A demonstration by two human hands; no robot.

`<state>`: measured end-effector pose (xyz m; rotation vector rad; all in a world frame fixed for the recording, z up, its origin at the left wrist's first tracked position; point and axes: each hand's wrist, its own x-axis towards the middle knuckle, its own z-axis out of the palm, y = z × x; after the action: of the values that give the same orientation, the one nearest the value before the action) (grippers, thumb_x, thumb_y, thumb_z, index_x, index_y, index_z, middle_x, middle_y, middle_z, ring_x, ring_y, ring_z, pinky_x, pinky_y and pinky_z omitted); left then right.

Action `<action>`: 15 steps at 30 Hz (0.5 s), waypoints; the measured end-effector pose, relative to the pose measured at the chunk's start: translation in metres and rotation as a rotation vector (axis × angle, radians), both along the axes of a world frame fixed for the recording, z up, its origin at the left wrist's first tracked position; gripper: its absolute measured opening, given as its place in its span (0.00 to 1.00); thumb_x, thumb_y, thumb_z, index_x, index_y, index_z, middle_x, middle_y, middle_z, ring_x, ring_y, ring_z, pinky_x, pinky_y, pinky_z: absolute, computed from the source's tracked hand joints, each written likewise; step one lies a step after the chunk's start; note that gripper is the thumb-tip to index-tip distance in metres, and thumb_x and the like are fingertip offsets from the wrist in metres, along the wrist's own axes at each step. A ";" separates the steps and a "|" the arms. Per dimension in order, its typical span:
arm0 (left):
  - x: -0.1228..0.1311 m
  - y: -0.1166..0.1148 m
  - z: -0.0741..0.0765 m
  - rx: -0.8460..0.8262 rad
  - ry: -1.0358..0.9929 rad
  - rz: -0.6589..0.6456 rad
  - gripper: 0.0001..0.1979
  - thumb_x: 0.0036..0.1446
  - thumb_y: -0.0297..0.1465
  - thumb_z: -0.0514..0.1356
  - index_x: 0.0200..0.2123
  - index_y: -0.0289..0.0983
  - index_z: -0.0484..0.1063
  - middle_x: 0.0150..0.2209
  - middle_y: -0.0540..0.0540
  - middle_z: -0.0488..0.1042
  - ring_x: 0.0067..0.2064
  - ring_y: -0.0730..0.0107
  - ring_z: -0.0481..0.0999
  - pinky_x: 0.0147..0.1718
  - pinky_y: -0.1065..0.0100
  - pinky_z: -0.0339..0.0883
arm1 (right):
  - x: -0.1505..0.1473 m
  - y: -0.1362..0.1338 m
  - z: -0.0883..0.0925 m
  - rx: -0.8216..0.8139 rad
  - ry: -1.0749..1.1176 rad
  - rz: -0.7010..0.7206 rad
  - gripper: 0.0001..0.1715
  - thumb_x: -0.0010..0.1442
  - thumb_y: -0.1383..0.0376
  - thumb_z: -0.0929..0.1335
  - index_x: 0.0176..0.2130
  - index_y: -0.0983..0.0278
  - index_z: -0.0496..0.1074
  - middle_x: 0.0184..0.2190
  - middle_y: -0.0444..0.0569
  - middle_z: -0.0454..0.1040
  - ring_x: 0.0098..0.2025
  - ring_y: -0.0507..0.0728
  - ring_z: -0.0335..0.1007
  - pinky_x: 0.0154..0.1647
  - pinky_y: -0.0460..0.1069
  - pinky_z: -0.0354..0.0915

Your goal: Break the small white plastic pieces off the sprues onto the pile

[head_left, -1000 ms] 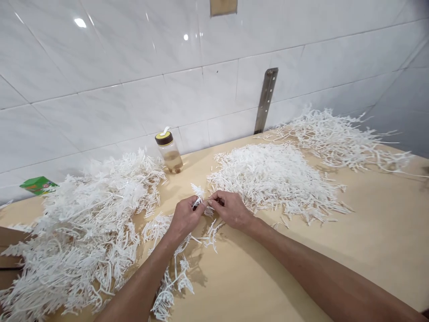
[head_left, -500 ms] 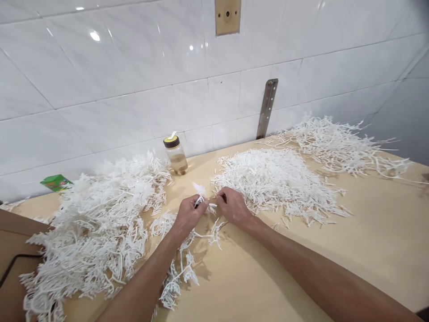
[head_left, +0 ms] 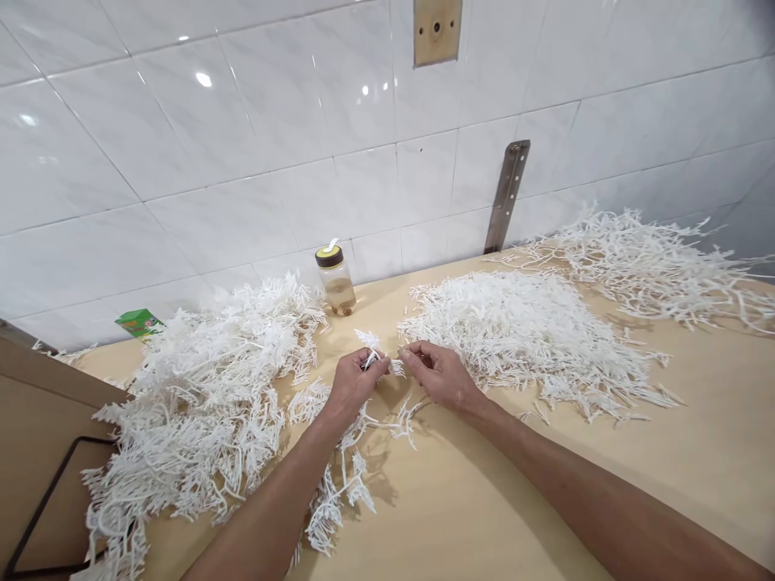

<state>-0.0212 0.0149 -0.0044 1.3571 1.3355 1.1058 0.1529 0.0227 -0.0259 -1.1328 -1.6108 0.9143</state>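
My left hand (head_left: 357,378) is closed on a white branching strand piece (head_left: 368,340), whose frilly tips stick out above and to the right of the fingers. Close beside it, my right hand (head_left: 434,371) has thumb and forefinger pinched near the piece's right end; what lies between them is too small to make out. Below my left hand, a loose white branched strand (head_left: 357,484) trails over the table. A big pile of frilly white strands (head_left: 206,395) lies left of my hands, and a heap of short white pieces (head_left: 521,323) lies to the right.
A lidded jar of pale liquid (head_left: 337,286) stands behind my hands. Long bare white strands (head_left: 659,266) lie at the back right. A green packet (head_left: 140,323) and a brown box (head_left: 48,403) are at the left. Behind the table (head_left: 484,500) rises a tiled wall with a metal bracket (head_left: 507,198).
The view has shifted left, so everything appears farther right. My hands remain close together, with the right thumb and forefinger still pinched beside the piece in my left hand.
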 end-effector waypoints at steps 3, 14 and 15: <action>0.000 0.001 -0.002 0.028 0.038 -0.020 0.15 0.49 0.42 0.66 0.29 0.34 0.75 0.26 0.49 0.73 0.27 0.73 0.67 0.28 0.71 0.59 | -0.002 0.000 -0.002 0.015 -0.038 0.024 0.16 0.59 0.55 0.68 0.34 0.64 0.77 0.27 0.45 0.77 0.26 0.52 0.68 0.28 0.46 0.62; 0.001 0.000 -0.001 0.013 0.042 -0.012 0.17 0.50 0.44 0.66 0.31 0.34 0.77 0.19 0.53 0.64 0.22 0.78 0.57 0.22 0.73 0.52 | -0.002 0.003 -0.006 0.045 -0.127 0.059 0.12 0.59 0.60 0.65 0.28 0.64 0.73 0.23 0.43 0.74 0.25 0.51 0.65 0.28 0.46 0.60; 0.001 0.000 -0.001 0.012 0.050 -0.006 0.17 0.49 0.44 0.66 0.30 0.34 0.76 0.20 0.53 0.64 0.22 0.78 0.57 0.22 0.73 0.52 | -0.002 0.002 -0.005 0.048 -0.141 0.067 0.12 0.59 0.61 0.65 0.28 0.64 0.73 0.23 0.43 0.73 0.24 0.51 0.65 0.28 0.46 0.60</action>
<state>-0.0198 0.0146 -0.0057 1.4050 1.3624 1.0840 0.1508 0.0248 -0.0312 -1.1367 -1.7848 0.8504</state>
